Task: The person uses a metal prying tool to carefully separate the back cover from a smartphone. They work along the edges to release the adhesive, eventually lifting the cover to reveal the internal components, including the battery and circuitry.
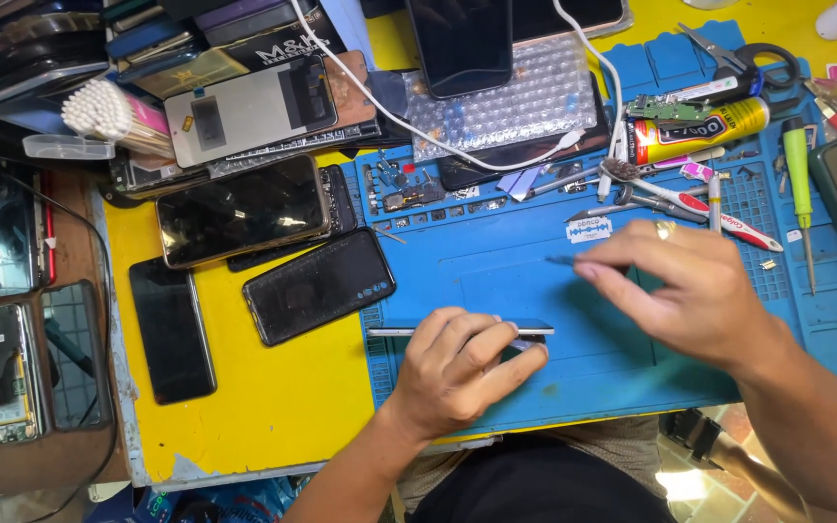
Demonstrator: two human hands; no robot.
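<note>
- We see the left hand (457,373) curled shut around a slim phone (460,329) that stands on its long edge on the blue work mat (496,271), fingers wrapped over its near side.
- We see the right hand (699,291) nearly closed, thumb and fingertips pinched on a thin dark tool (562,260) whose tip points left, above the mat and a little beyond the phone.
- Just past the right hand we find a razor blade (589,230), a red-and-white toothbrush (704,208) and a yellow glue tube (697,130) lying on the mat's far part.
- At the right edge of the mat a green-handled screwdriver (799,184) lies lengthwise; scissors (743,58) rest near the far corner.
- Left of the mat, on the yellow surface (273,397), lie three dark phones: one tilted just beside the mat (319,286), one larger with a gold rim (241,208), one upright nearer the edge (172,329).
- A white cable (438,140) runs across a sheet of bubble wrap (501,97) at the far side.
- A bundle of cotton swabs (108,111) sits at the far left.
</note>
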